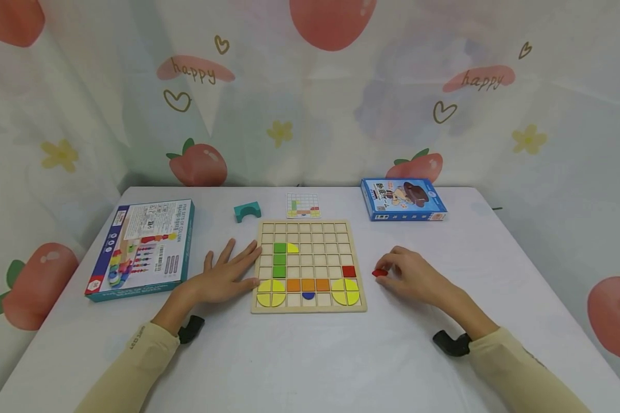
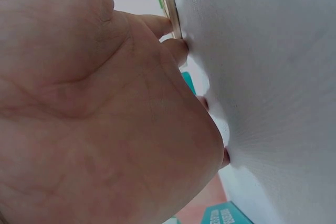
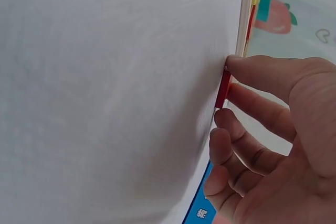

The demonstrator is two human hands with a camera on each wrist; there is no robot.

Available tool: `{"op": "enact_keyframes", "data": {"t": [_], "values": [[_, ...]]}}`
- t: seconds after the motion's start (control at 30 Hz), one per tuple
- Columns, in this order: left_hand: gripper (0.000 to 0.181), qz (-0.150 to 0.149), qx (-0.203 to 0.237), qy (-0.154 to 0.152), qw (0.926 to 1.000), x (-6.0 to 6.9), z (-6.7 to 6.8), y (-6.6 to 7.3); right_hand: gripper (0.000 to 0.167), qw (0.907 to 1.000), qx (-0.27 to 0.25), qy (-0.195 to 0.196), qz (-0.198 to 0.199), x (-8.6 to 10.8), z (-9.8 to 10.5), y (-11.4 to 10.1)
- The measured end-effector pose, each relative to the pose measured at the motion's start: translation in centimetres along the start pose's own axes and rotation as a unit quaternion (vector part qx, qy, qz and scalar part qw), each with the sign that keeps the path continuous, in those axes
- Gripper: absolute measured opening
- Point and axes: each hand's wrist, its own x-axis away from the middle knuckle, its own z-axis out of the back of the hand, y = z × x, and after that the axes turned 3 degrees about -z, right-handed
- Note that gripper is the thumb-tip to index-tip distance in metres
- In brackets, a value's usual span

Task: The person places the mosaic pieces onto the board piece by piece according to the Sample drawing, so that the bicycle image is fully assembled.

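A wooden grid board [image 1: 310, 229] lies mid-table with yellow quarter-circle tiles [image 1: 345, 291], green squares [image 1: 279, 259], orange squares [image 1: 307, 285], a red square [image 1: 348, 271] and a blue half-circle [image 1: 308, 295] in its cells. My left hand [image 1: 226, 277] rests on the table with fingers spread, its fingertips touching the board's left edge. Right of the board, my right hand [image 1: 413, 275] pinches a small red tile [image 1: 379, 273] between thumb and fingers. In the right wrist view the red tile [image 3: 223, 88] is seen edge-on, at the table surface; its full outline is partly hidden.
A small pattern card [image 1: 303, 205] lies behind the board, with a teal arch block [image 1: 247, 211] to its left. A large game box [image 1: 142, 246] occupies the table's left side. A blue box [image 1: 404, 199] lies at the back right, before a fabric backdrop.
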Motion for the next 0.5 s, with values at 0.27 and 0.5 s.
{"op": "enact_keyframes", "data": {"t": [0.27, 0.5], "values": [[0.081, -0.002, 0.001, 0.000, 1.0000, 0.10, 0.07, 0.12, 0.029, 0.9995, 0.020, 0.011, -0.024, 0.50, 0.10, 0.33], [0.081, -0.003, 0.002, 0.001, 1.0000, 0.12, -0.03, 0.18, 0.028, 0.9983, 0.024, 0.021, -0.048, 0.67, 0.20, 0.42]]}}
